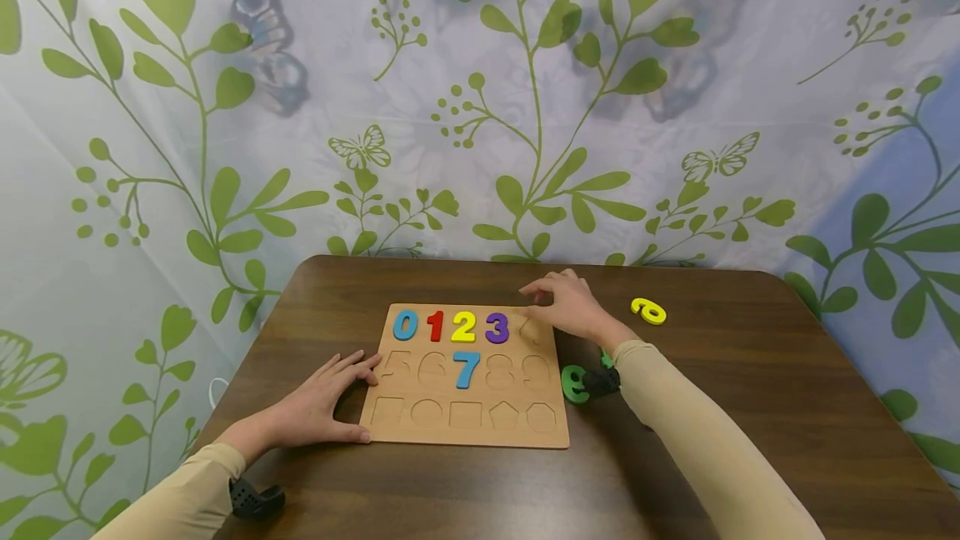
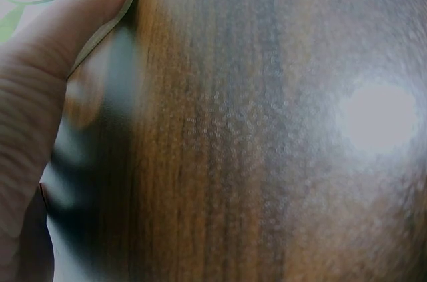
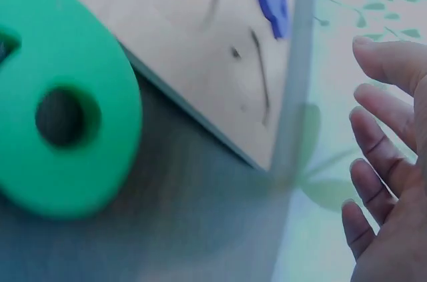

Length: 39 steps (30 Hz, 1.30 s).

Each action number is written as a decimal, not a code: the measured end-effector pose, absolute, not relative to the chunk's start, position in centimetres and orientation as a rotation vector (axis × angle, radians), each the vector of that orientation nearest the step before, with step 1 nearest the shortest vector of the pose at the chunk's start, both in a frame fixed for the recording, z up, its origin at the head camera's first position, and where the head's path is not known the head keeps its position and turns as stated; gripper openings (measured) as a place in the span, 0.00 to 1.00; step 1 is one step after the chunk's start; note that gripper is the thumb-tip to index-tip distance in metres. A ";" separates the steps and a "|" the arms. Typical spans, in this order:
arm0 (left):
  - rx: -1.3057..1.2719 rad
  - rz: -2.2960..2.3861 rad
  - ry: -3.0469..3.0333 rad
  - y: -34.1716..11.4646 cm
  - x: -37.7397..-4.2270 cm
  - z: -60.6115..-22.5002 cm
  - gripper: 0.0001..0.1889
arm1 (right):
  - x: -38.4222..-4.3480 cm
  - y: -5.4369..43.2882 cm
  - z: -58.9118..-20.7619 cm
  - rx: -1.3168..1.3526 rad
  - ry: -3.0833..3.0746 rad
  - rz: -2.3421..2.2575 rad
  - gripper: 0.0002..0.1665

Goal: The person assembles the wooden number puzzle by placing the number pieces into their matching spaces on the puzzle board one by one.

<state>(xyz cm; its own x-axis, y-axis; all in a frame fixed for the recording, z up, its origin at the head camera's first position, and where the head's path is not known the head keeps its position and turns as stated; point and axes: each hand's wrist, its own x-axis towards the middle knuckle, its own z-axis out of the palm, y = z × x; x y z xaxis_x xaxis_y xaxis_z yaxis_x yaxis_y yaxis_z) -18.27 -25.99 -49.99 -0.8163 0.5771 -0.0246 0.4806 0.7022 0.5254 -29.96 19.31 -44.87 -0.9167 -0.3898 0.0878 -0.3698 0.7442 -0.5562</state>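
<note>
A wooden number puzzle board point(image 1: 442, 432) lies on the table, with a blue 0 point(image 1: 405, 325), red 1 point(image 1: 435, 326), yellow 2 point(image 1: 463, 326), purple 3 point(image 1: 497, 327) and blue 7 point(image 1: 466, 370) on it. Spread along its left edge, my left hand point(image 1: 322, 402) touches the board with thumb and fingertips; the thumb point(image 2: 40, 69) fills the left wrist view's side. My right hand point(image 1: 567, 304) is over the top right corner, by the outline of a 4. Its fingers are loosely bent and hold nothing in the right wrist view.
A green number piece point(image 1: 574, 384) lies right of the board, close under my right wrist, which partly hides another green piece point(image 1: 606, 359). Farther right is a yellow looped digit point(image 1: 648, 311), a 6 or 9. Behind the brown table point(image 1: 750, 373) hangs a leaf-patterned cloth point(image 1: 480, 190).
</note>
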 end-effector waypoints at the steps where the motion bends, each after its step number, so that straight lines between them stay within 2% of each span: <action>1: 0.854 0.761 2.722 -26.0 -18.3 -50.0 0.35 | -29.9 19.8 -44.5 -0.622 2.893 -0.949 0.25; 8: 0.852 0.764 2.718 -26.0 -18.2 -49.9 0.35 | -29.1 23.4 -42.9 -0.590 2.875 -1.084 0.23; 14: 0.859 0.774 2.718 -26.0 -18.2 -49.9 0.35 | -28.4 26.3 -42.5 -0.548 2.877 -1.106 0.25; 39: 0.866 0.779 2.718 -26.0 -18.1 -50.0 0.34 | -24.5 31.7 -45.8 -0.554 2.919 -0.691 0.34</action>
<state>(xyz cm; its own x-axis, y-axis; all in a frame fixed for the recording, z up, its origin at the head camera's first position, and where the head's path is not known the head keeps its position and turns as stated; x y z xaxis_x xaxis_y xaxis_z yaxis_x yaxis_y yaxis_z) -18.14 -26.01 -49.99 -0.8130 0.5820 -0.0153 0.4855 0.6923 0.5338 -24.48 31.67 -45.81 -0.9301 -0.3673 -0.0050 -0.3261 0.8318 -0.4492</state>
